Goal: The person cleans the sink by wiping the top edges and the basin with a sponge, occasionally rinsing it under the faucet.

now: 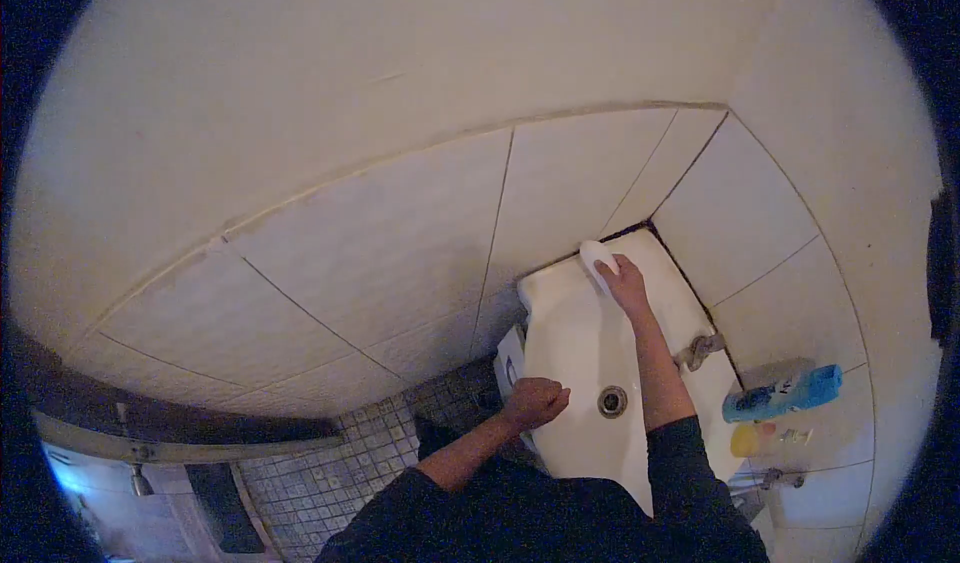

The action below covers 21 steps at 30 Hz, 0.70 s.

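A white washbasin (570,343) lies in front of me, its round metal drain (612,401) near the middle. My right hand (625,281) reaches to the basin's far end by the tiled wall. Its fingers are closed around a smooth, white, rounded object (595,255), whose exact kind I cannot make out. Over the near left rim of the basin is my left hand (537,403), curled into a loose fist with nothing visible in it. A dull metal tap (700,351) stands on the basin's right side, close to my right forearm.
Right of the basin are a blue package or bottle (785,393), a yellow item (743,440) and a second metal fitting (780,478). Tiled walls (590,178) border the basin on two sides. Small floor tiles (310,483) show at lower left, with a dark mat (225,508).
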{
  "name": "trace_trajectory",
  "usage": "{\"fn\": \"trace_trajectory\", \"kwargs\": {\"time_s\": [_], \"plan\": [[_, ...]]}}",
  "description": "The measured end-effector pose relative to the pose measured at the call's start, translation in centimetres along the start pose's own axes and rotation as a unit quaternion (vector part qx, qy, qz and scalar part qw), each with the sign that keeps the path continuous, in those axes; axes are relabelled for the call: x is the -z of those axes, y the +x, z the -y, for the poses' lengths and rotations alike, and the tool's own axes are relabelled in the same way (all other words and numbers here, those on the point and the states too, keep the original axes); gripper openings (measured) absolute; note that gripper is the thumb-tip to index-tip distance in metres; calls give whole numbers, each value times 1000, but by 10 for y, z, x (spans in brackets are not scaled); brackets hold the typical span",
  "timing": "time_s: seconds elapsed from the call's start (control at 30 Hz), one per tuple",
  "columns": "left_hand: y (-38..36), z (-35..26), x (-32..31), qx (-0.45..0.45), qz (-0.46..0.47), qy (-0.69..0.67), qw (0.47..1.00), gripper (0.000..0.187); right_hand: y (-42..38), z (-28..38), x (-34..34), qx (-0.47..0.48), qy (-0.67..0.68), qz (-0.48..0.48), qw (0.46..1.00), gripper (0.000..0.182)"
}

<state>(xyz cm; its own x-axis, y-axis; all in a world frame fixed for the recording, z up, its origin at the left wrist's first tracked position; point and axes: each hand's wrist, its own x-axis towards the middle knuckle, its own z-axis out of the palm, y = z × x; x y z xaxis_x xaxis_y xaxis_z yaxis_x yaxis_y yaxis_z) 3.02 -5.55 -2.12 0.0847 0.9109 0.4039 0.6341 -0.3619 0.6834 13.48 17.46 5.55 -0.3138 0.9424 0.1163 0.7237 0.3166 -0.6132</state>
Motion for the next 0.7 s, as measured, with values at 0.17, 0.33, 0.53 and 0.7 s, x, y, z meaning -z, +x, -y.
{"fn": "trace_trajectory", "kwargs": {"time_s": [0.17,0.33,0.53,0.7], "plan": [[0,2,-3,4,31,34,999,34,-20,-18,3,-163,442,115,875,43],[1,0,3,3,34,20,999,35,-32,-6,16,-142,514,169,829,44],[0,-1,2,-2,13,11,1000,34,-5,2,13,130,-4,40,991,42],[0,-1,4,-18,-18,-20,999,33,-8,37,-13,211,-113,62,969,44]]}}
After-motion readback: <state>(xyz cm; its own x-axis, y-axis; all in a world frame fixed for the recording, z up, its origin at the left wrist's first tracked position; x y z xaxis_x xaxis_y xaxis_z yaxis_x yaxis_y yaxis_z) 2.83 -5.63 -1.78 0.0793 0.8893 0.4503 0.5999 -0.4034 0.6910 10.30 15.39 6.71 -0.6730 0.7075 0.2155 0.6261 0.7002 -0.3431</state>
